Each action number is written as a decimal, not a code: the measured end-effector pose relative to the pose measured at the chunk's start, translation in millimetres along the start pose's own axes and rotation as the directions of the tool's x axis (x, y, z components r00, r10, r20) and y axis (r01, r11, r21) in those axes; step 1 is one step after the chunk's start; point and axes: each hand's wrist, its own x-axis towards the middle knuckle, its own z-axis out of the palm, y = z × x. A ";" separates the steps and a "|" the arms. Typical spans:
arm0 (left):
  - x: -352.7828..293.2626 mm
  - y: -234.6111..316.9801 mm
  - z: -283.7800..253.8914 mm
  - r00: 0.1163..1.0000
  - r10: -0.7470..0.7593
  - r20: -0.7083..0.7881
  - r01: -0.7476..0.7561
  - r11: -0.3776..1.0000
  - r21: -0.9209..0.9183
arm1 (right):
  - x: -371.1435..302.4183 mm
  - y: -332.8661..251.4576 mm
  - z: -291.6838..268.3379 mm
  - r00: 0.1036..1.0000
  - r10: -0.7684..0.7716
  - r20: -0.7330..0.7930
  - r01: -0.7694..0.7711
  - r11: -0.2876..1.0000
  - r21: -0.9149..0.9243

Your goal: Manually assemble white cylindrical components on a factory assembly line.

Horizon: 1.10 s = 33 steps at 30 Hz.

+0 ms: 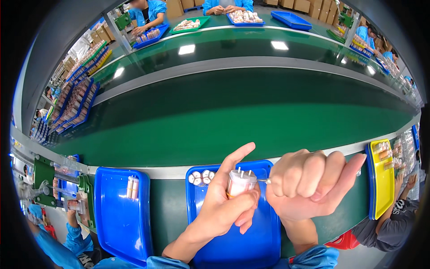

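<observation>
My left hand (226, 201) is closed around a white cylinder with metal pins (242, 178) standing up from its top; a thin yellow-orange line shows low on its side. The index finger points up and away from it. Just to the right, my right hand (311, 181) is curled into a fist. A thin metal shaft (262, 180) pokes out of the fist toward the cylinder's upper side; the rest of it is hidden, and I cannot tell if it touches. Below both hands lies a blue tray (255, 249), with several white-ended cylinders (201, 177) in its far left corner.
Left of it, another blue tray (121, 224) holds a few pinkish-white cylinders (132, 187). A green hand press (85, 201) stands at far left, a yellow tray (381, 197) at right. Beyond runs a green conveyor belt (251, 116). Co-workers sit across and at both sides.
</observation>
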 end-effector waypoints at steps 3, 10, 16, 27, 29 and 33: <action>0.5 1.7 0.6 1.000 -0.005 -0.008 0.005 1.000 0.013 | 0.4 -7.5 1.7 0.999 0.025 0.027 -0.025 1.000 0.004; 0.6 -0.9 1.4 1.000 -0.002 -0.002 0.002 1.000 0.031 | -1.5 -1.7 0.6 0.996 0.076 0.045 -0.070 0.991 -0.116; -0.4 -5.3 -5.6 0.998 0.045 0.040 -0.051 0.984 0.168 | 1.4 -3.3 4.8 0.986 0.168 -0.005 -0.166 0.970 -0.180; 1.2 -6.0 -11.9 0.994 -0.072 0.081 0.068 0.996 0.049 | 12.2 2.1 1.3 0.864 0.410 -0.294 -0.387 0.912 0.135; 4.0 7.2 -11.1 0.994 0.053 0.095 -0.051 0.998 -0.030 | 17.4 -10.5 -2.4 0.905 0.381 -0.190 -0.343 0.917 0.205; -3.5 20.9 -14.6 0.975 0.223 -0.006 -0.222 0.972 0.072 | 30.0 -32.3 -2.8 0.847 0.445 0.292 0.178 0.280 -0.943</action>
